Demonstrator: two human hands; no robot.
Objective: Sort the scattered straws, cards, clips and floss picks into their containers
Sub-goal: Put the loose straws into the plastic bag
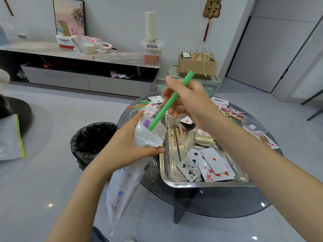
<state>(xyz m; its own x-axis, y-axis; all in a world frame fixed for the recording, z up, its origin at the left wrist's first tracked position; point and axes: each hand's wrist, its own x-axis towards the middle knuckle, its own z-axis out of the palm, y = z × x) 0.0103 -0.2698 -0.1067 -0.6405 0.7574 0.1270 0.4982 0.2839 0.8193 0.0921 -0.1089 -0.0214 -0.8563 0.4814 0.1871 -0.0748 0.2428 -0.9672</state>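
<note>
Nearest the lens, two bare forearms, reaching in over a dark glass table [218,203]. Clamped round the gathered neck of a white plastic bag [146,138]: left hand [129,147], keeping the mouth open and tipped toward the other hand, the rest of the bag hanging below the table edge. Pinching a green straw [161,111] above its middle, fingers curled round it: right hand [188,103].

Straw up in the air over the table's left side, long axis on a diagonal. Lower end down-left, just inside the bag's mouth; upper end up-right, pointing off toward the far wall. Beside the lower end, already bagged, a purple straw [146,123].

Early going, by the look of it. Left to sort:
- green and orange straws [138,104] at the table's far left
- pink and orange straws [232,113] at the right, among pale bits too small to name
- playing cards [209,163] heaped in the steel tray [209,185]
- scattered cards [265,138] on the glass
- paper clips [176,178] loose on the tray floor and on the table beside it

Lying in the tray too, a card box [203,137]. Standing by, clear cups [253,123], contents hard to make out. On the floor beyond the left hand, a black-lined bin [90,142].
</note>
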